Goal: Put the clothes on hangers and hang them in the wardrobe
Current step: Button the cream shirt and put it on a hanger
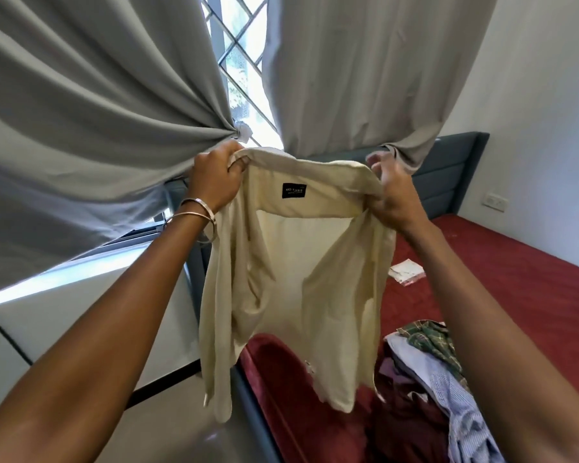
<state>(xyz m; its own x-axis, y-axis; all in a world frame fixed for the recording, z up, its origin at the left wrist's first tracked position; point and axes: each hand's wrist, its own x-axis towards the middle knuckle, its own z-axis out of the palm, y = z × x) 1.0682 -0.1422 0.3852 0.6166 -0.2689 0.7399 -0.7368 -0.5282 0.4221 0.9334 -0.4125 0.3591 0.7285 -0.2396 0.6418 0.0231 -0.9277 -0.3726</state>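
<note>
I hold a cream button-up shirt [291,295] up in the air in front of me, its inside facing me with a black neck label showing. My left hand [214,182] grips the left end of the collar. My right hand [390,192] grips the right shoulder just under the collar; its upper fingers are blurred. The shirt hangs open, sleeves and front panels drooping over the edge of the bed. No hanger and no wardrobe are in view.
A bed with a dark red cover [515,279] lies to the right, with a pile of clothes [428,372] at its near end and a small packet [406,270] further back. Grey curtains [81,128] and a window are ahead; tiled floor lies at the left.
</note>
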